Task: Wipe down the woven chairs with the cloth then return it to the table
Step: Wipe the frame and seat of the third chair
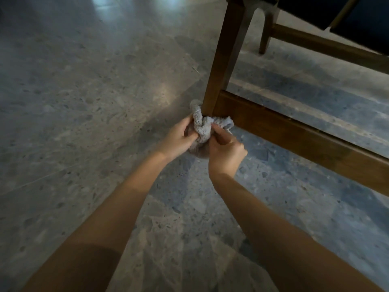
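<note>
Cloth (pixel 203 128): where was it at that frame?
> Bunched into a grey wad at the foot of the front chair leg (pixel 223 60); top fold looked to touch the leg's outer face just above the floor (pixel 84 102); rest was gathered between both hands.

Hands?
> Both busy: left hand (pixel 179 138) cupped the wad from the left, fingers curled into it, thumb on top; right hand (pixel 226 151) pinched a fold from the near side, thumb and forefinger closed on the fabric, other fingers curled; neither hand was free.

Why two hands on a rag?
> My read: regathering it for a fresh face, or wrapping it round the leg; one hand anchored, the other pulled a fold; couldn't tell which from one frame.

Why so low?
> Leg base and the lower rail (pixel 294 131) joined right there; such joints trapped dust, I'd guess; arms were stretched down and forward to reach it.

Anything else in shot?
> Behind it, rear leg (pixel 265 39); dark seat underside (pixel 336 13) at top right; weave wasn't visible from that angle; speckled stone floor all round; table not in view.

Progress?
> Judged mid-wipe, on the frame; return to the table not yet done; couldn't say how many chairs were covered.

Risk?
> Loose wad could slip off the narrow leg; a firmer wrap would help; cloth that near the floor could pick up grit.
</note>
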The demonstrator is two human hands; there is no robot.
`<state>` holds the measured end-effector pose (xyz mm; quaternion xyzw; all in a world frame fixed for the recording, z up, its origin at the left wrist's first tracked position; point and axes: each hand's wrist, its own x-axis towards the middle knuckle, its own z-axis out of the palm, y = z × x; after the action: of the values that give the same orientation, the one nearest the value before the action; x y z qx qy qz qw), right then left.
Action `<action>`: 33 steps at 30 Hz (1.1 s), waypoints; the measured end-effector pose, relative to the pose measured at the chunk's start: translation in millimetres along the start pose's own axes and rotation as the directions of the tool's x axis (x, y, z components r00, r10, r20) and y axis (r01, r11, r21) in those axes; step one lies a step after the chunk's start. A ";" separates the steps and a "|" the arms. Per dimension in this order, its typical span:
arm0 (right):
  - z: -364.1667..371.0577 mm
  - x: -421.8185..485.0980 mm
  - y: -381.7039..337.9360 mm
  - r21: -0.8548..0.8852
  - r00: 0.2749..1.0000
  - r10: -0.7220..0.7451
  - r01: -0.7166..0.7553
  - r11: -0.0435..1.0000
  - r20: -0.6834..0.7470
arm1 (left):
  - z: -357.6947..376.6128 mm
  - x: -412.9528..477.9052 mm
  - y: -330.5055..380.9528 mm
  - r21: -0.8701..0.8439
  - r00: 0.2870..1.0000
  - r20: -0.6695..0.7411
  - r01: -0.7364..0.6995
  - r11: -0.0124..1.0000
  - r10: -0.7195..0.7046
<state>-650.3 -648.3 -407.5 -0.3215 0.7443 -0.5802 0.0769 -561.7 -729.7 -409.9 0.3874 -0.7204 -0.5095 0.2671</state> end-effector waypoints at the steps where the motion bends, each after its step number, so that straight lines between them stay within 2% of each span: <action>1: 1.5 1.0 3.3 0.007 0.993 0.117 -0.117 0.993 0.000 | 1.9 0.6 -3.8 0.021 1.000 0.009 -0.006 1.000 0.005; 3: 3.8 -0.6 12.6 0.025 0.969 0.228 -0.231 0.973 0.096 | 5.2 -0.5 -12.8 0.084 1.000 0.004 0.001 0.997 -0.001; 5: 4.4 -5.2 21.7 -0.025 0.936 0.204 -0.206 0.978 0.286 | 7.5 -3.4 -22.1 0.140 1.000 0.005 0.021 0.990 -0.022; 7: 3.6 -7.9 28.9 -0.076 0.839 0.257 -0.252 0.965 0.479 | 10.6 -7.6 -28.5 0.155 0.999 0.025 0.018 0.988 -0.022; 9: 3.1 -7.0 31.6 -0.124 0.746 0.315 -0.301 0.945 0.587 | 14.0 -10.9 -28.9 0.147 0.999 0.027 0.013 0.989 -0.018; 11: 2.9 -2.6 28.4 -0.078 0.749 0.277 -0.290 0.954 0.602 | 16.1 -12.2 -23.5 0.126 1.000 -0.001 -0.008 0.992 0.008; 14: 3.1 7.6 17.1 0.077 0.843 0.155 -0.226 0.971 0.515 | 15.3 -7.8 -4.9 0.026 0.992 -0.093 -0.078 0.997 0.080; 16: 2.7 13.0 11.9 0.128 0.867 0.137 -0.223 0.966 0.480 | 15.3 0.0 9.8 -0.012 0.982 -0.148 -0.117 0.993 0.114; 19: -0.2 9.4 11.4 0.067 0.855 0.124 -0.181 0.981 0.503 | 18.1 5.4 18.8 -0.002 0.980 -0.162 -0.115 0.993 0.113; 22: -4.2 1.1 14.1 -0.010 0.810 0.235 -0.272 0.962 0.537 | 21.6 -7.2 4.6 0.079 0.981 -0.172 -0.077 0.994 0.090; 26: -14.1 -9.9 17.5 -0.110 0.797 0.257 -0.236 0.965 0.546 | 29.5 -29.2 -9.8 0.224 0.966 -0.259 0.071 0.972 -0.010; 29: -31.0 -13.7 11.5 -0.085 0.802 0.212 -0.199 0.976 0.558 | 32.6 -40.9 -2.0 0.233 0.953 -0.299 0.124 0.965 -0.050; 33: -71.8 -7.7 -6.3 -0.086 0.817 0.068 -0.022 0.996 0.573 | 44.7 -64.8 29.0 0.145 0.954 -0.295 -0.004 0.989 0.047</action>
<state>-676.8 -586.3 -381.2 -0.4665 0.7152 -0.4256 0.2994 -568.7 -647.1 -397.1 0.4685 -0.7116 -0.3890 0.3504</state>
